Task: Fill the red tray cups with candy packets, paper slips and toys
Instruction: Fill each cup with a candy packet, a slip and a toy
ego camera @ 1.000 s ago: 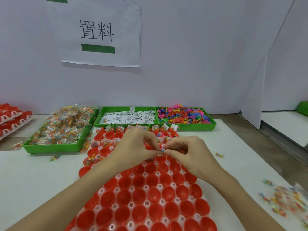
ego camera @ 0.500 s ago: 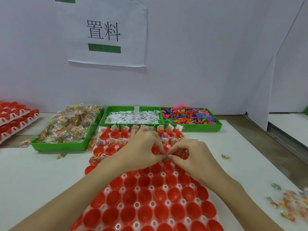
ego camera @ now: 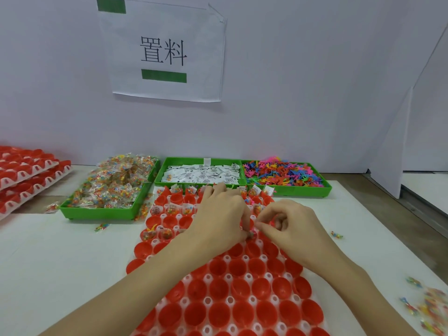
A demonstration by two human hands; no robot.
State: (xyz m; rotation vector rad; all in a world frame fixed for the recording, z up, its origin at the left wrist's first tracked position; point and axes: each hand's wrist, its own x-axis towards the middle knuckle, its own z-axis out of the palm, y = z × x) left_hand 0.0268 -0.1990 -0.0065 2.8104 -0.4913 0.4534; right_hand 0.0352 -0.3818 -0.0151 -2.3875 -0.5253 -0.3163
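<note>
Two bare hands meet over the middle of a large red tray [ego camera: 225,284] of round cups on a white table [ego camera: 60,267]. Most of that tray, every row nearer the person than the fingers, shows only bare red cups, so by my judgement the bulk of the filling is left to do. Beyond the fingertips, the far rows hold candy packets, and the farthest row also shows white paper slips standing up in the cups; a few cups to the left of the fingers hold packets and a bright toy. Farther beyond the fingers sit three green bins: candy packets [ego camera: 114,185] heaped to the far left, paper slips [ego camera: 201,174] straight ahead, and colourful toys [ego camera: 281,173] to the far right. Spare red trays [ego camera: 26,175] are stacked well off to the left. Loose packets [ego camera: 429,304] lie scattered well to the right of the hands. The left hand [ego camera: 220,219] is curled, its fingertips pinching a small packet [ego camera: 251,235] low over a cup, just where the hands meet. The right hand [ego camera: 288,226] is loosely curled beside it, thumb and forefinger drawn together close to that packet; whether they grasp it cannot be told.
</note>
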